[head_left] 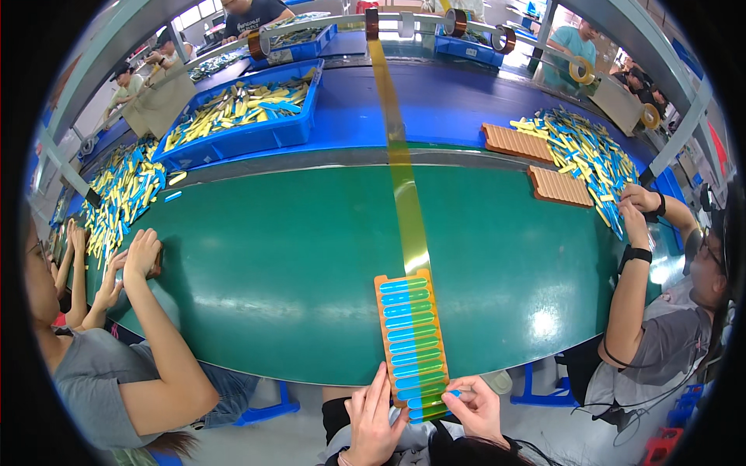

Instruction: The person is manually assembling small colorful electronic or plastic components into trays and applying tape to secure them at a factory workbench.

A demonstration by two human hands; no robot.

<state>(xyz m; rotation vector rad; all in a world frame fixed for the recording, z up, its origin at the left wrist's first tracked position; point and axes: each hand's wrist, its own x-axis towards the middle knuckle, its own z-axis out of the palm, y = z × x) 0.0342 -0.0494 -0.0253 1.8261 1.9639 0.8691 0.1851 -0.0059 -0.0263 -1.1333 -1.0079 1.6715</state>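
Observation:
An orange-brown grooved tray (384, 311) lies at the near table edge, its near end overhanging. Blue strips (398, 322) sit crosswise in its grooves. Transparent amber tape (407, 206) runs from the far side down over the strips' right part. My left hand (371, 423) grips the tray's near left side, fingers along its edge and thumb by the near corner. At the near right corner, my right hand (475, 410) is closed in a pinch beside the tape's edge. A bit of blue shows at its fingertips; whether it pinches tape or a strip is unclear.
The green tabletop (287, 256) spreads around the tray. Heaps of yellow and blue strips (128, 194) lie left and right (594, 159). A blue bin (233, 147) and brown grooved trays (517, 143) stand beyond. Tape rolls hang from a bar (404, 23). Co-workers sit on both sides.

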